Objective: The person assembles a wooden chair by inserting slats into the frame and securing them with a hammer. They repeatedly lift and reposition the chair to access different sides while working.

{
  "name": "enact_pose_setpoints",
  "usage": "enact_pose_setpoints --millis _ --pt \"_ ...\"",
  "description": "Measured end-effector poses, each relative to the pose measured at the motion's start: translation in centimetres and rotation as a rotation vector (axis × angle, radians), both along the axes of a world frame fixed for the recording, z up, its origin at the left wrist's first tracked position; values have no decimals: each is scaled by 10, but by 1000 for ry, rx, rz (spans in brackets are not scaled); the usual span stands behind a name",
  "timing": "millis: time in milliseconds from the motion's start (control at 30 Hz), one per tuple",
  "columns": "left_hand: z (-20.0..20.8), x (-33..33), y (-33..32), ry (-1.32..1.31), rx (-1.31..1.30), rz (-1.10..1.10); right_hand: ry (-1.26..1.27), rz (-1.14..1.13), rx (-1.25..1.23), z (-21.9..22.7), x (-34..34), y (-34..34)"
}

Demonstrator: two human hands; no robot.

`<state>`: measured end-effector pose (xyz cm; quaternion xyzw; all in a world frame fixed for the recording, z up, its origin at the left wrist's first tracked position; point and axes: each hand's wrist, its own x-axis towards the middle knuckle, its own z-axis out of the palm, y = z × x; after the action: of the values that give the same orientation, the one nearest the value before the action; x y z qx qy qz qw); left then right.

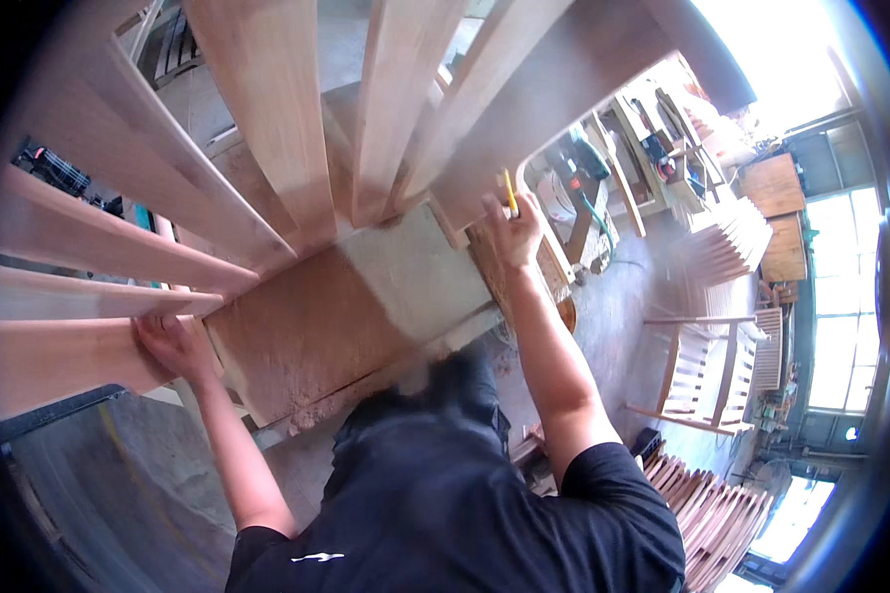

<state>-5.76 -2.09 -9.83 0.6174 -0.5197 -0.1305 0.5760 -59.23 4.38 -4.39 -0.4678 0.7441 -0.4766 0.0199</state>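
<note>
A large slatted wooden frame (262, 119) stands in front of me, its pale slats fanning out in the wide view. At the lower left, my left hand (173, 348) is curled around the edge of the lowest broad slat (59, 356); some fingertips are hidden in the gap beside it. My right hand (514, 232) is closed, with a slim yellow pencil (509, 188) sticking up from the fingers. That hand is beside the edge of a broad wooden panel (554, 89); whether it touches the panel I cannot tell. Between my arms lies a dusty worktop (307, 326) with a paler patch.
A bench with a green-and-black power tool (588, 153) stands beyond my right hand. Farther right are stacked slatted parts (727, 242), a wooden bench frame (707, 381) and piled wooden pieces (712, 509). A dark-edged surface (59, 410) lies below the left slats.
</note>
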Motion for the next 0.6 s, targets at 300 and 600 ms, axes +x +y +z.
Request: enact_pose_setpoints --millis 300,600 --pt "-57 36 -41 249 248 218 -119 -25 57 -48 -11 -31" --pt "73 -31 -41 492 139 296 -99 139 -165 35 -28 -52"
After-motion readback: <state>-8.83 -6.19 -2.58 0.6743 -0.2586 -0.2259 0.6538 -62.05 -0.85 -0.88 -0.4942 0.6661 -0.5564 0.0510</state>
